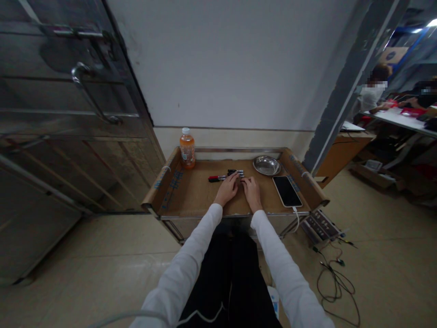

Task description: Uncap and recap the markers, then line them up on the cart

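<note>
Both of my hands rest on a cardboard-lined tray table (191, 196). My left hand (228, 189) lies with its fingers reaching onto a small group of pens or markers (235, 173), one with a red part (215, 178). My right hand (251, 190) sits just beside it, fingertips near the same group. The fingers of both hands are curled toward the pens; whether either one grips a pen is too small to make out.
An orange drink bottle (187, 149) stands at the table's back left. A steel bowl (266, 165) sits at the back right, a phone (287, 191) on a cable lies at the right. A power strip (321, 225) and wires lie on the floor. People sit at a far table (403, 119).
</note>
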Action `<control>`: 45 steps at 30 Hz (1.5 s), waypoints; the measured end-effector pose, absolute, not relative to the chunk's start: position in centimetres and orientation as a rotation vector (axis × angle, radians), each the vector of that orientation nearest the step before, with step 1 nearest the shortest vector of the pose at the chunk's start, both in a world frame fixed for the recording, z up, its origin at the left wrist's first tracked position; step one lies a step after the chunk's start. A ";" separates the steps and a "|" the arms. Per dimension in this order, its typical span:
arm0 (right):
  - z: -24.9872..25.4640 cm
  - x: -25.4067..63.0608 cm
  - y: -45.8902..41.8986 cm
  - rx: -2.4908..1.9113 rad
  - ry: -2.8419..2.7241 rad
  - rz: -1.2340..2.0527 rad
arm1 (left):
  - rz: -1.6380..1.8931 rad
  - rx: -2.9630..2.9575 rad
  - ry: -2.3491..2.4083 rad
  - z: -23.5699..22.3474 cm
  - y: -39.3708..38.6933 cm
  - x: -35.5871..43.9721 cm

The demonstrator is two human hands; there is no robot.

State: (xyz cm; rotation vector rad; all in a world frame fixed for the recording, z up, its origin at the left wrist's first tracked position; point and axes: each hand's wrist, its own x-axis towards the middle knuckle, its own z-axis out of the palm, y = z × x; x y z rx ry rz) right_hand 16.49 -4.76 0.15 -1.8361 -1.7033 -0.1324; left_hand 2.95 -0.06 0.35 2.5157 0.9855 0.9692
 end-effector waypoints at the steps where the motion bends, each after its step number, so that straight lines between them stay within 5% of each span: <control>1: 0.2 16.5 -4.8 -1.846 -1.696 -0.145 | 0.926 2.541 1.026 0.2 0.0 3.0; 18: 0.5 16.4 -5.3 -1.979 -1.594 -0.238 | 0.786 2.637 1.315 0.3 -0.4 3.0; 36: 0.7 16.4 -5.1 -1.578 -1.762 -0.092 | 1.008 2.481 1.103 0.1 0.1 2.9; 45: 1.1 15.8 -5.6 -1.604 -1.849 -0.023 | 1.071 2.393 1.622 1.0 -0.8 2.7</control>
